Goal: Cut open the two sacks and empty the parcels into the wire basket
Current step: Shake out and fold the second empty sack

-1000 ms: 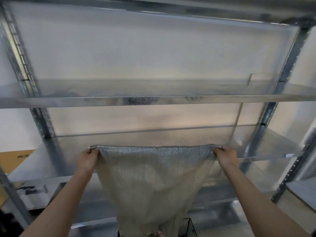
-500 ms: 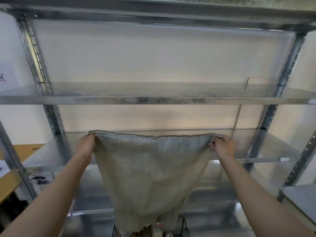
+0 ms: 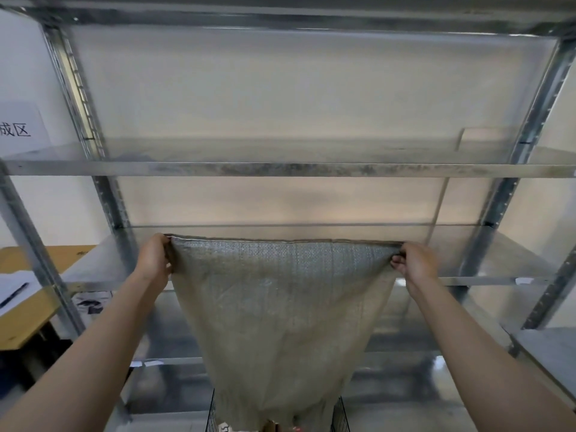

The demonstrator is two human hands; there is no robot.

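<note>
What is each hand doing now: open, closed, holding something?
Left hand: closed, gripping the sack at its upper left corner.
Right hand: closed, gripping its upper right corner.

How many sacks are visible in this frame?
1: the sack hangs between the left hand and right hand, over the wire basket. Another may be out of view.

A galvanized steel shelving rack fills the view, its slotted uprights against a pale wall. At left, a paper sign with printed characters hangs above a yellow wooden table bearing white sheets and a pen.
</note>
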